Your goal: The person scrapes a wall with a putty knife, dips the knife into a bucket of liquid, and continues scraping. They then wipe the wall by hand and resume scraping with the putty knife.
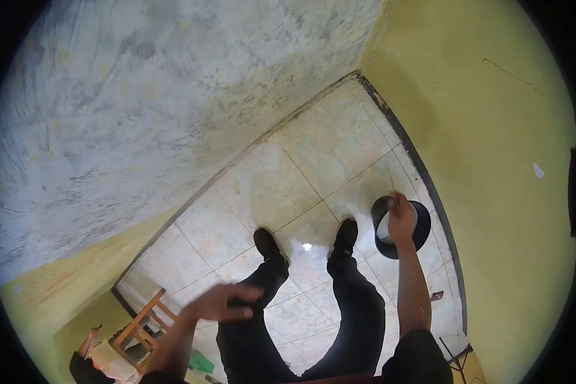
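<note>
A black bucket [422,225] stands on the tiled floor to the right of my feet, with something pale inside it. My right hand [400,221] is over the bucket, its fingers curled closed. A faint thin line shows just above the fingers, but what they grip is too blurred to name. On the other side, my left hand [227,303] hovers over my left thigh, smeared a little by motion. Its fingers are stretched out and apart, and nothing is in them.
A grey-white smeared wall [173,96] meets a yellow-green wall [480,128] at a corner ahead. At lower left are a wooden frame like a chair [148,320], a green object [201,361] and another person's hand [94,333]. A small dark item [436,296] lies by the right wall.
</note>
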Motion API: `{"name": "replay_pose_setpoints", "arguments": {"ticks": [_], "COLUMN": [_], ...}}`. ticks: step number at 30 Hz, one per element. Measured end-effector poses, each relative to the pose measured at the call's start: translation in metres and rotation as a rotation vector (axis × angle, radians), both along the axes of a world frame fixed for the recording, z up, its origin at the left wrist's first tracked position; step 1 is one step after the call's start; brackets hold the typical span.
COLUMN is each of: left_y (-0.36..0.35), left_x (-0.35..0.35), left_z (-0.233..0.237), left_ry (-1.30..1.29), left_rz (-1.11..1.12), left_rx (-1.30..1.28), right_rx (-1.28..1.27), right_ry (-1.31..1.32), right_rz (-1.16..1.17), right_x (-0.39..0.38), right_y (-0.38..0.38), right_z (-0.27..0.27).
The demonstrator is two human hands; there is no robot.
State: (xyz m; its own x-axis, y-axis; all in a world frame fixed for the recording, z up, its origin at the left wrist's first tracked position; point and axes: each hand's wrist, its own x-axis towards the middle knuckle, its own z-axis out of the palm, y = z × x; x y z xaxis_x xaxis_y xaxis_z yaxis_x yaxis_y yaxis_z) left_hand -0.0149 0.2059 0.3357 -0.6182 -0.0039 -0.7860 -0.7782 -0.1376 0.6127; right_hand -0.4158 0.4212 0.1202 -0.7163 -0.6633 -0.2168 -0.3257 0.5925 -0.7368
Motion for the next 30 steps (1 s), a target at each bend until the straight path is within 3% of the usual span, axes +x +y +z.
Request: {"name": "replay_pose_setpoints", "arguments": {"ticks": [2, 4, 5, 8, 9, 10, 13, 15, 16, 18, 20, 22, 24, 25, 26, 27, 28, 29, 30], "left_y": [-0.046, -0.076, -0.085, -0.105, -0.090, -0.077, -0.059, -0.037, -0.050, -0.099, -0.131, -0.149, -0.155, -0.155, -0.156, -0.157, -0.158, -0.157, -0.151], "left_x": [-0.051, -0.090, -0.098, -0.105, -0.068, -0.050, -0.036, -0.022, -0.031, -0.053, -0.067, -0.085, -0.101, -0.107, -0.114, -0.115, -0.114, -0.115, -0.118], "left_z": [-0.016, -0.001, -0.016, -0.099, -0.210, -0.242, -0.315, -0.321, -0.317, -0.282, -0.277, -0.268, -0.262, -0.260, -0.261, -0.269, -0.276, -0.281, -0.281], "left_ry": [0.388, 0.691, 0.684, 1.375, 0.976, 0.987, 0.453, 0.009, 0.216, 0.323, 0.499, 0.593, 0.689, 0.579, 0.473, 0.496, 0.439, 0.376, 0.393], "left_rz": [0.243, 0.442, 0.461, 0.963, 0.979, 0.973, 0.281, -0.160, 0.253, 0.503, 0.834, 0.819, 0.770, 0.672, 0.574, 0.545, 0.327, 0.112, 0.089], "left_rx": [0.204, 0.392, 0.379, 0.974, 1.030, 1.034, 0.324, -0.112, 0.066, 0.011, 0.079, 0.111, 0.151, 0.029, -0.099, -0.110, -0.093, -0.083, -0.100], "right_rx": [-0.087, -0.101, -0.179, -0.388, -0.484, -0.487, -0.528, -0.516, -0.546, -0.551, -0.662, -0.650, -0.442, -0.298, -0.326, -0.283, -0.239, -0.141, -0.161], "right_ry": [0.018, 0.018, -0.059, -0.190, -0.242, -0.232, -0.344, -0.291, -0.222, -0.155, -0.254, -0.248, -0.148, 0.018, 0.037, 0.180, 0.324, 0.326, 0.339], "right_rz": [0.012, 0.065, 0.033, -0.048, -0.102, -0.098, -0.199, -0.202, -0.172, -0.174, -0.385, -0.453, -0.409, -0.339, -0.362, -0.344, -0.329, -0.350, -0.373], "right_x": [0.001, 0.004, 0.009, 0.029, 0.034, 0.042, 0.043, 0.038, 0.023, 0.008, -0.006, -0.014, -0.029, -0.040, -0.048, -0.051, -0.057, -0.064, -0.069], "right_y": [-0.061, -0.113, -0.136, -0.188, -0.194, -0.196, -0.218, -0.210, -0.220, -0.221, -0.226, -0.228, -0.227, -0.226, -0.225, -0.223, -0.223, -0.224, -0.221], "right_z": [-0.015, -0.010, -0.008, -0.024, -0.027, -0.028, -0.027, -0.033, -0.037, -0.074, -0.115, -0.145, -0.173, -0.186, -0.188, -0.187, -0.183, -0.176, -0.173]}}
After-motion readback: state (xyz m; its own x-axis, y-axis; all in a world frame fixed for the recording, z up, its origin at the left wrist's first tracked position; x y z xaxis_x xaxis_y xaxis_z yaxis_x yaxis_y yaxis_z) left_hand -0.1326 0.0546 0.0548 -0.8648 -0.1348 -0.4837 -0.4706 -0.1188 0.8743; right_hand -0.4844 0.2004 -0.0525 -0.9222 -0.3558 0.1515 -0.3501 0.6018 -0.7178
